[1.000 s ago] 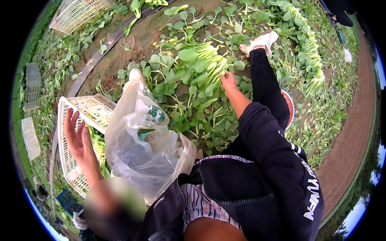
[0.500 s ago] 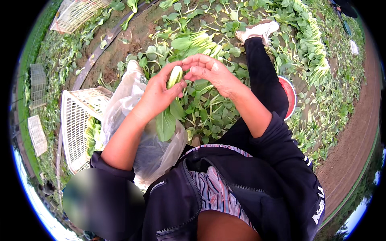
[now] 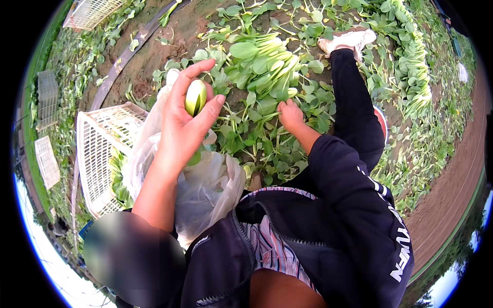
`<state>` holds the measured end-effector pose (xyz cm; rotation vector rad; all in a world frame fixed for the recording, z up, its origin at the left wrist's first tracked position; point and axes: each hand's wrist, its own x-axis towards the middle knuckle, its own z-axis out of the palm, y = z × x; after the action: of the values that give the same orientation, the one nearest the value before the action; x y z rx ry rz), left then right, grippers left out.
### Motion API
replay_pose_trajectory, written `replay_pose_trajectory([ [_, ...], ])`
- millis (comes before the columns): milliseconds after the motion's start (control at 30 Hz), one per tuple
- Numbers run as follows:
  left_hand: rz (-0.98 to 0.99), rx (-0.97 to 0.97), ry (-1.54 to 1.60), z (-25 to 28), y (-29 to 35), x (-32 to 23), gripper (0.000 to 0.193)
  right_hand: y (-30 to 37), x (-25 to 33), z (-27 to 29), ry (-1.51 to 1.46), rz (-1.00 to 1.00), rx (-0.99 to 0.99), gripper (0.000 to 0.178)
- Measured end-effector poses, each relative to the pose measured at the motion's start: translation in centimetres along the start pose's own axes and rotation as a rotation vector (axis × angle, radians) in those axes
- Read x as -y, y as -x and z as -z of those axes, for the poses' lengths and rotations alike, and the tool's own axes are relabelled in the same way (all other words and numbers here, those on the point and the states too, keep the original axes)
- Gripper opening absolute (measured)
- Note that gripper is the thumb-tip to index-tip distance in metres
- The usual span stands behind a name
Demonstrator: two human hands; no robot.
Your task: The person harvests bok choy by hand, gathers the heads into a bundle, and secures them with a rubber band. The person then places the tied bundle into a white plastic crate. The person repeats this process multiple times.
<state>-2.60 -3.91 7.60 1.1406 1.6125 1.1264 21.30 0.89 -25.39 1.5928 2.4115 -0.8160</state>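
Loosely, a green vegetable (plump, smooth, pale-based) is held in the left hand. To the right, near the leafy pile, the right hand is curled; its grip cannot be told.

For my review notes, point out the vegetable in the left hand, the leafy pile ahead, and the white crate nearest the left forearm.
Vegetable (image 3: 195, 97), head view: on its pale, rounded end.
Pile (image 3: 264, 64), head view: on leaves near its middle.
Crate (image 3: 96, 154), head view: on its latticed side wall.

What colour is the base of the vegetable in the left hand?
The vegetable in the left hand has a pale yellow-green base, clearest in the head view.
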Motion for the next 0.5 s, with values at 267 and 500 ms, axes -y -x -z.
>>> replay_pose_trajectory([
  [267, -0.005, 0.158, -0.087, -0.1, 0.4, 2.5, 0.055, 2.7, 11.0, 14.7, -0.901, 0.289, 0.102, 0.020],
  [500, 0.069, 0.310, -0.289, -1.9, 1.6, 3.6, 0.053, 6.3, 13.9, 17.5, -1.557, 0.309, 0.239, 0.017],
])
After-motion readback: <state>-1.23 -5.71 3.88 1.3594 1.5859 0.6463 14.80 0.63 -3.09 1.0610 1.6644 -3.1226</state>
